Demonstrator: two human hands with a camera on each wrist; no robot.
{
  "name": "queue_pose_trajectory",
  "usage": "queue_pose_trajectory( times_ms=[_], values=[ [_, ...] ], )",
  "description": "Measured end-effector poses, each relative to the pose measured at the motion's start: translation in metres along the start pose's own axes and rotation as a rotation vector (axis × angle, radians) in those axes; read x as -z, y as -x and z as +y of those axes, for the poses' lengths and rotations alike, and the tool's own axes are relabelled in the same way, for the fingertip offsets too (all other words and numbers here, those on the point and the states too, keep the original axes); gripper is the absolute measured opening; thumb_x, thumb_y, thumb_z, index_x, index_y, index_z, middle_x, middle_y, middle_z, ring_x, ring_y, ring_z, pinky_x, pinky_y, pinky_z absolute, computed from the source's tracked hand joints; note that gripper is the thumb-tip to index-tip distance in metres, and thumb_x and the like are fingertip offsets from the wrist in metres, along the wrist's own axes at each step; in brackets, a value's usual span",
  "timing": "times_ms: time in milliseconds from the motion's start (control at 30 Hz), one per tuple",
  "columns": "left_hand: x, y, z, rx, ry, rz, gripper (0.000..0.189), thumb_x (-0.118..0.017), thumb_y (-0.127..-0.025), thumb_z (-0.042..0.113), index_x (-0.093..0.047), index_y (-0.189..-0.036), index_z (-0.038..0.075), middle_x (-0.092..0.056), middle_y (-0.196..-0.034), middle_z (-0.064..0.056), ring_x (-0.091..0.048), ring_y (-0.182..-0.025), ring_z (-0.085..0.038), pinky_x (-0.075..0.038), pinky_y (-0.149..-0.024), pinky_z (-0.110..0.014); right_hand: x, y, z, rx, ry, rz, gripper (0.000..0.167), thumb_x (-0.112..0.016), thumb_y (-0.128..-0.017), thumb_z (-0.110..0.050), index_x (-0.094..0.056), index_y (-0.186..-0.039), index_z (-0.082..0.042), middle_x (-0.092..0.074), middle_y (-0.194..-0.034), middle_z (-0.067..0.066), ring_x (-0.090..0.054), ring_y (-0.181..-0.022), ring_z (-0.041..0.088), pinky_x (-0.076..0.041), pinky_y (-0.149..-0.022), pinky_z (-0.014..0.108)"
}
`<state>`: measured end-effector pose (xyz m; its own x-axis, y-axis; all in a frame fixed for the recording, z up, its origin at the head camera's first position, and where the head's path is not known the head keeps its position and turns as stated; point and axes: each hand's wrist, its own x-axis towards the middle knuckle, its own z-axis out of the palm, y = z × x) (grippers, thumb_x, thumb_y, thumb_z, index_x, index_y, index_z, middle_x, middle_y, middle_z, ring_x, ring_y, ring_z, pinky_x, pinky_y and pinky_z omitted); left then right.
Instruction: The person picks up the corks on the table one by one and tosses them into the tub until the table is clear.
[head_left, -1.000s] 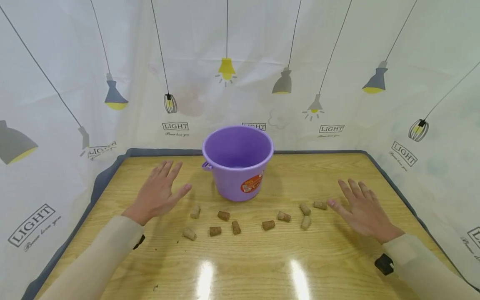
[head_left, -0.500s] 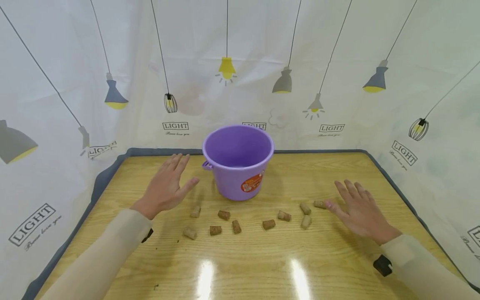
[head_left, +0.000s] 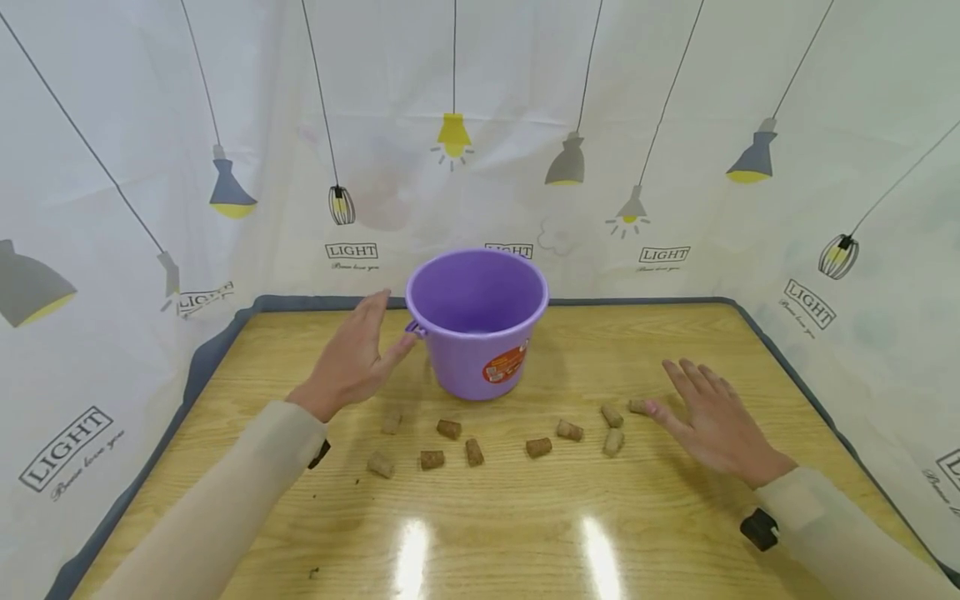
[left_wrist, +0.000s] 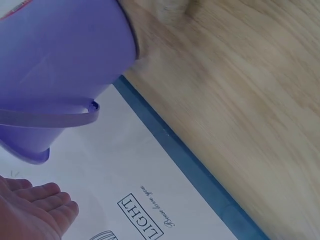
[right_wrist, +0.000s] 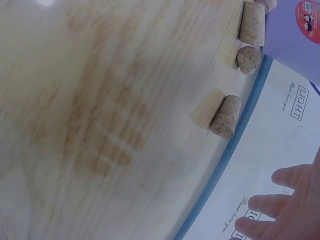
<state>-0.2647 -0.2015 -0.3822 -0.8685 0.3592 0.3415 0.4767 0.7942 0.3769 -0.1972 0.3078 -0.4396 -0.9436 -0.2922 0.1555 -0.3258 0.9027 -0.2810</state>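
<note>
A purple bucket [head_left: 477, 367] with a red label stands upright at the back middle of the table. My left hand [head_left: 347, 360] is at its left side, fingers straight, with the thumb tip overlapping the handle's hinge in the head view. In the left wrist view the bucket's handle [left_wrist: 50, 119] hangs down along its side, above the fingers [left_wrist: 47, 197]. To the right, my right hand [head_left: 723, 429] hovers palm down with spread fingers, holding nothing. Its thumb overlaps the end of a pale cork [head_left: 637, 406]. Several brown and pale corks [head_left: 538, 447] lie scattered before the bucket.
The wooden table [head_left: 525, 517] has a dark blue edging [head_left: 637, 302] at the back and sides. A white curtain [head_left: 510, 83] printed with lamps surrounds it. A pale cork [head_left: 380, 464] lies nearest the left forearm.
My left hand has moved right and forward, up to the bucket's handle side. The right hand has shifted slightly left, towards the pale cork. Bucket and corks have stayed put.
</note>
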Motion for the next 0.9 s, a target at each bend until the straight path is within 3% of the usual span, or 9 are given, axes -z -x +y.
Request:
queue_pose_trajectory(
  times_ms=[367, 467, 600, 700, 900],
  values=[
    [-0.012, -0.020, 0.019, 0.010, 0.153, 0.048, 0.090, -0.038, -0.103, 0.062, -0.008, -0.164, 0.003, -0.017, -0.169, -0.019, -0.020, -0.155, -0.034, -0.019, -0.125, -0.054, -0.002, -0.003, -0.007, 0.020, -0.021, 0.015, 0.079, -0.046, -0.107, -0.049, -0.021, -0.162, 0.002, -0.021, -0.162, 0.035, -0.020, -0.146, 0.058, -0.015, -0.117, 0.072],
    [-0.014, -0.025, 0.022, 0.008, 0.204, 0.066, 0.089, -0.039, -0.104, 0.061, -0.012, -0.163, 0.001, -0.024, -0.166, -0.021, -0.025, -0.153, -0.034, -0.022, -0.124, -0.054, -0.003, -0.004, -0.008, 0.023, -0.021, 0.017, 0.079, -0.046, -0.107, -0.050, -0.022, -0.161, 0.002, -0.022, -0.162, 0.035, -0.020, -0.146, 0.058, -0.015, -0.117, 0.072],
    [-0.018, -0.034, 0.024, -0.024, 0.287, 0.110, 0.083, -0.046, -0.103, 0.057, -0.025, -0.159, -0.001, -0.043, -0.152, -0.022, -0.042, -0.142, -0.034, -0.034, -0.119, -0.054, -0.005, -0.005, -0.008, 0.022, -0.018, 0.015, 0.080, -0.047, -0.106, -0.050, -0.022, -0.161, 0.002, -0.023, -0.162, 0.035, -0.020, -0.146, 0.058, -0.016, -0.117, 0.073],
    [-0.020, -0.039, 0.026, -0.012, 0.315, 0.115, 0.083, -0.049, -0.102, 0.058, -0.028, -0.157, 0.000, -0.049, -0.144, -0.023, -0.049, -0.134, -0.035, -0.042, -0.113, -0.055, -0.006, -0.006, -0.008, 0.019, -0.021, 0.011, 0.080, -0.047, -0.106, -0.051, -0.022, -0.162, 0.001, -0.022, -0.162, 0.034, -0.020, -0.146, 0.058, -0.015, -0.117, 0.073],
    [-0.022, -0.044, 0.031, 0.056, 0.305, 0.085, 0.090, -0.050, -0.099, 0.063, -0.023, -0.160, 0.001, -0.046, -0.147, -0.023, -0.049, -0.134, -0.036, -0.045, -0.110, -0.056, -0.010, -0.007, -0.008, 0.015, -0.020, 0.011, 0.081, -0.047, -0.105, -0.052, -0.024, -0.161, 0.001, -0.024, -0.162, 0.033, -0.020, -0.147, 0.057, -0.015, -0.117, 0.072]
  ],
)
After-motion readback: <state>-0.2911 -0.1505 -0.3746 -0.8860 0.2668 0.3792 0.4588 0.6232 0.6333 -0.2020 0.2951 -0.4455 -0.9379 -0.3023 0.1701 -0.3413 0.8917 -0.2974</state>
